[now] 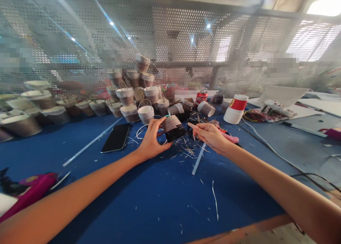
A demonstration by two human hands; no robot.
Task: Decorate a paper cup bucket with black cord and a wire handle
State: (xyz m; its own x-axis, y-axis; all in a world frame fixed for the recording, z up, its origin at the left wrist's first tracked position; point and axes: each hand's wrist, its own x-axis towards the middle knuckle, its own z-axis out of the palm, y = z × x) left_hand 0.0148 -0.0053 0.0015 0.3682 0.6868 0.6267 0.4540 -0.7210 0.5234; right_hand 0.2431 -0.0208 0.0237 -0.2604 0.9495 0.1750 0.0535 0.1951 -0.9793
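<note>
At the middle of the frame, the left hand (pixel 151 141) grips a tilted cup (pixel 173 125), grey above and black below. Just right of it, the right hand (pixel 211 137) has its fingers drawn together; I cannot tell whether they hold anything. Left of centre lies a phone (pixel 115 138); stacked buckets (pixel 125 97) stand above it on the blue table (pixel 133 205).

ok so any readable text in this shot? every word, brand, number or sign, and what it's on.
No text reads clearly.
Red can: pale lettering, too blurred to quote.
Paper cup stack: yellowish mark on the red band, too small to read.
Magenta tool at left: yellowish patch, no legible lettering.
Phone: dark screen, no text visible.
</note>
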